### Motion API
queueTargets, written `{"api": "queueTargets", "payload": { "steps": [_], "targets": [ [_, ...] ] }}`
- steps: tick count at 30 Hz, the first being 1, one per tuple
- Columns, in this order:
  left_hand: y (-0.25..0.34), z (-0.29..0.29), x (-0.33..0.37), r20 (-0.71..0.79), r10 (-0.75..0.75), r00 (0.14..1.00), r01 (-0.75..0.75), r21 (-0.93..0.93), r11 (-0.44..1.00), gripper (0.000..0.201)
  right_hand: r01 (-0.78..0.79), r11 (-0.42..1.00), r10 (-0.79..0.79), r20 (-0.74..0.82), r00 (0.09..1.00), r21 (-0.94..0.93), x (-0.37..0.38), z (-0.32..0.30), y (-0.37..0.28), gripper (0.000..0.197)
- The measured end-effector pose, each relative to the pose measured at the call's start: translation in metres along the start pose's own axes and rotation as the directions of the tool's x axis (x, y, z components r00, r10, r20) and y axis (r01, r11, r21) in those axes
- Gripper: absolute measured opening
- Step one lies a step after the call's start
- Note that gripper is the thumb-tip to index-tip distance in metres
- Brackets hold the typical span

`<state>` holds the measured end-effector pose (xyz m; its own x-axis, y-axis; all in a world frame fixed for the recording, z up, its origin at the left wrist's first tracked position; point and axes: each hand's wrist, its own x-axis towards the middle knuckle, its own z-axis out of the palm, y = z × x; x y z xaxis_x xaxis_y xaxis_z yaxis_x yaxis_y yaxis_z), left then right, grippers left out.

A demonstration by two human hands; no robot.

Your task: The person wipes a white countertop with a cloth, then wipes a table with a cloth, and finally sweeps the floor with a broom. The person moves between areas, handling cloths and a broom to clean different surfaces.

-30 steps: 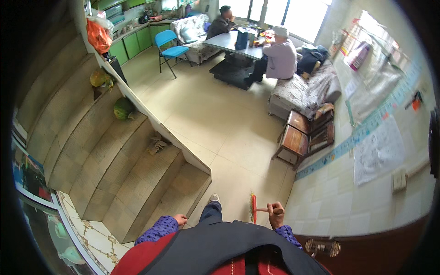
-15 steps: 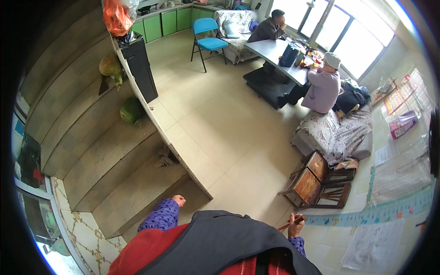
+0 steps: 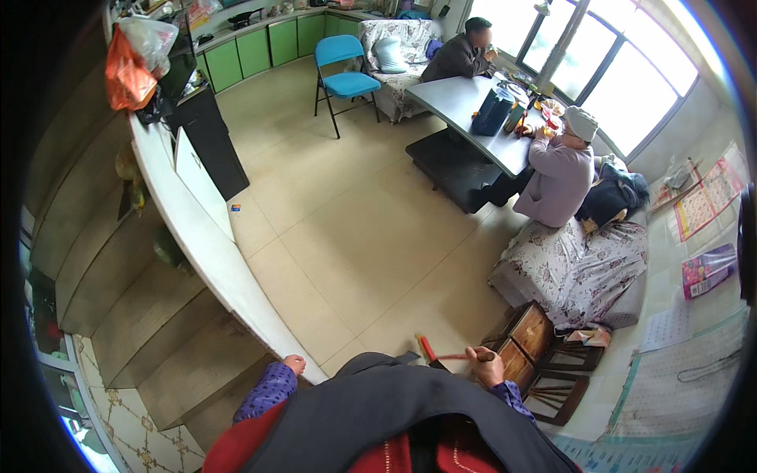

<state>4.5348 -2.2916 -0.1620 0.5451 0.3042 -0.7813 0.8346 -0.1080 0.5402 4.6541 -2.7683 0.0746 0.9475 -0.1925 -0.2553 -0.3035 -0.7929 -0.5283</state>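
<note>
My left hand [image 3: 295,363] is at the lower middle, beside the white edge of the stair wall, with its fingers curled closed and nothing showing in them. At the lower right, my right hand [image 3: 486,366] is closed around a slim brown wooden stick [image 3: 455,357]. Near the stick's far end is a red-handled thing [image 3: 426,348] with a dark part below; whether it is joined to the stick I cannot tell. Just beyond that hand lie dark-framed wooden chairs [image 3: 530,335] with brown panels.
Steps [image 3: 189,347] run along the left behind the stair wall [image 3: 206,264]. A blue folding chair [image 3: 351,83] stands farther off. Two people sit at a grey table [image 3: 453,102] by the window. A flower-covered sofa [image 3: 572,260] lines the right side.
The view has moved forward past the stairs and turned slightly. My right hand has come inward with the stick, and the red-handled thing has come into view. My left hand stays curled.
</note>
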Motion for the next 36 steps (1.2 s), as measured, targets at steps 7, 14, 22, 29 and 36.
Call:
{"api": "queueTargets", "payload": {
  "steps": [7,14,22,29,36],
  "targets": [
    [0.056,0.034,0.010,0.040,0.108,0.993,-0.100,-0.156,0.983,0.032,-0.063,0.785,-0.290,0.456,0.842,0.616,0.119,0.015,-0.081,0.017],
    [0.013,-0.020,0.045,0.072,0.031,0.997,-0.033,0.021,0.999,0.022,-0.660,0.317,-0.324,0.732,0.599,0.680,0.201,0.050,-0.183,0.018],
    [0.043,-0.075,0.158,0.097,0.064,0.993,-0.040,-0.232,0.972,0.019,-0.785,0.307,-0.263,0.841,0.473,0.538,0.268,0.124,-0.275,0.016],
    [0.141,-0.134,0.182,-0.133,-0.052,0.990,-0.023,-0.508,0.861,0.035,-0.803,0.445,-0.216,0.917,0.335,0.398,0.327,0.191,-0.323,0.027],
    [0.138,-0.131,0.144,-0.190,-0.109,0.976,0.017,-0.431,0.902,0.036,0.192,0.969,0.097,0.953,0.288,-0.157,0.419,0.249,-0.272,0.015]
  ]
}}
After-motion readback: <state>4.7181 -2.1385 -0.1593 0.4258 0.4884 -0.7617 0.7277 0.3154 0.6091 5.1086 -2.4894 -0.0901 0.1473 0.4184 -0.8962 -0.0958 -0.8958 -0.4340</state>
